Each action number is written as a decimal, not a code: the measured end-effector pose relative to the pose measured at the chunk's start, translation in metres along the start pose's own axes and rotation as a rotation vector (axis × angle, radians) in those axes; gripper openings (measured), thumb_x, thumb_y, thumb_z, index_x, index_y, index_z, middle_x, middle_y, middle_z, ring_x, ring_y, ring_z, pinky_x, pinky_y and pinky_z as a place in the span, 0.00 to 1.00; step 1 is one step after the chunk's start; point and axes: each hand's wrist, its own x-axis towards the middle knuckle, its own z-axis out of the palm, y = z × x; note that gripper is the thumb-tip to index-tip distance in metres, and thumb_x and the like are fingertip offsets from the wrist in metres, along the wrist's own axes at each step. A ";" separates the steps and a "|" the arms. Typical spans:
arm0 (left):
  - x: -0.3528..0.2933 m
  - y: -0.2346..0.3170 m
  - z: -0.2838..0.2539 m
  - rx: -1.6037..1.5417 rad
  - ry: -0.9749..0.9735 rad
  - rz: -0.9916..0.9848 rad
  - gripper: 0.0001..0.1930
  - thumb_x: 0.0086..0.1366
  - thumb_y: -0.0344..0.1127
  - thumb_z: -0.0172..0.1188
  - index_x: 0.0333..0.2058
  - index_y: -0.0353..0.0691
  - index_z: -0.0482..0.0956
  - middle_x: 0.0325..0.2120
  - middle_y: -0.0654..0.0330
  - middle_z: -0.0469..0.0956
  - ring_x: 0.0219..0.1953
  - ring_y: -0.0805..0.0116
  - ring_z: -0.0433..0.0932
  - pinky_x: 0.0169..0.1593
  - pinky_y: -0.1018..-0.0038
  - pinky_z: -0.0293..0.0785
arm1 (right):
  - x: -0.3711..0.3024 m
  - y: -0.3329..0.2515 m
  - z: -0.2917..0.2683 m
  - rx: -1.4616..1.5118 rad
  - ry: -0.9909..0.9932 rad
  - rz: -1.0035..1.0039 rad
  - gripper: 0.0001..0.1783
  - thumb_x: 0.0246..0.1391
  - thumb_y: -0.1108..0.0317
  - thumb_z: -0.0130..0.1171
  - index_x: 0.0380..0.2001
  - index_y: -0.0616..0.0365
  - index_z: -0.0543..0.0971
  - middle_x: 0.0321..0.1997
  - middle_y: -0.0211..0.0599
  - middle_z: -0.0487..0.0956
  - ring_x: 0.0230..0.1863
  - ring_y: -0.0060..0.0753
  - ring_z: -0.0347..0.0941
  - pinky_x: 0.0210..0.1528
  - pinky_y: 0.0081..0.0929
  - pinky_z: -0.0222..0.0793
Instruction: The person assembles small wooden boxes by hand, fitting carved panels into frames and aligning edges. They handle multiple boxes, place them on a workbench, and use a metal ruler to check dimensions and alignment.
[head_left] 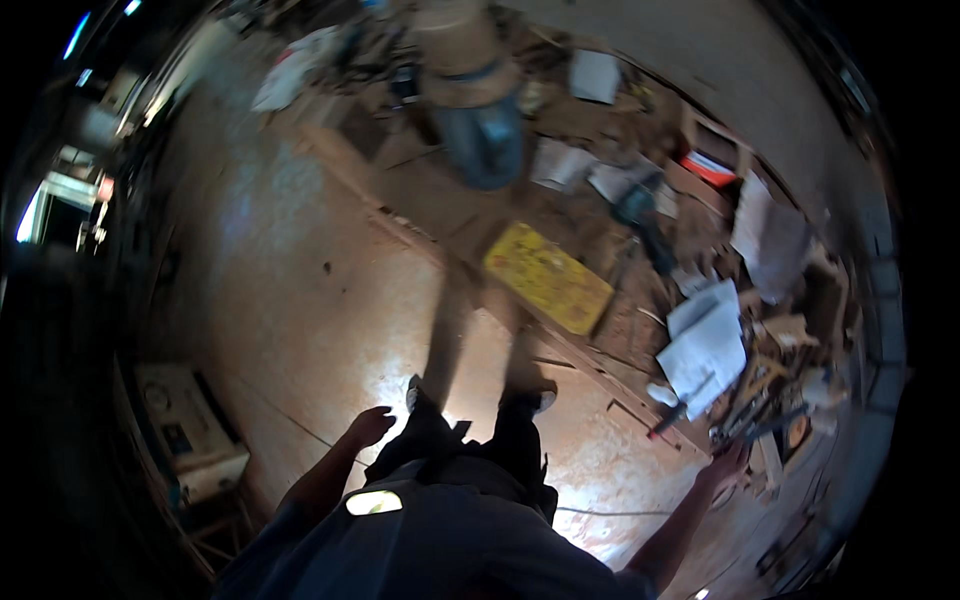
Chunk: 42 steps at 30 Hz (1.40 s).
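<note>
The yellow slab [548, 277], stained with dark spots, lies aslant near the front edge of the table [455, 215], and the rest is placed from it. Nearer the body than the yellow slab and to its left, the left hand [372, 425] hangs over the floor [300, 310], its fingers loosely bent and apart from the table. To the right of the yellow slab and nearer the body, the right hand [733, 462] is stretched out to the tool pile [790, 412]; its fingers are too dark and blurred against the tools, so I cannot tell whether they grip one or only rest by it. That pile, well to the right of the yellow slab, mixes dark tools with pieces of wood. Between the yellow slab and the pile lie white papers [703, 350], with a dark handle [668, 422] with a red end just beside their near edge. To the right of the yellow slab and a little beyond it is a teal power tool [640, 220]; farther off on that side sits a red-orange box [708, 172]. Beyond the yellow slab, slightly left, stands a tan and blue upright object [475, 110], blurred. Far left of the yellow slab, a pale metal box [190, 425] is near the floor's edge
</note>
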 end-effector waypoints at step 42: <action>-0.041 -0.650 -0.241 -1.619 0.450 -1.255 0.11 0.60 0.36 0.55 0.30 0.33 0.78 0.20 0.50 0.79 0.18 0.60 0.78 0.22 0.65 0.74 | -1.079 -0.269 1.004 -0.622 -2.090 -1.268 0.17 0.59 0.57 0.52 0.41 0.60 0.78 0.38 0.50 0.80 0.42 0.53 0.76 0.45 0.40 0.71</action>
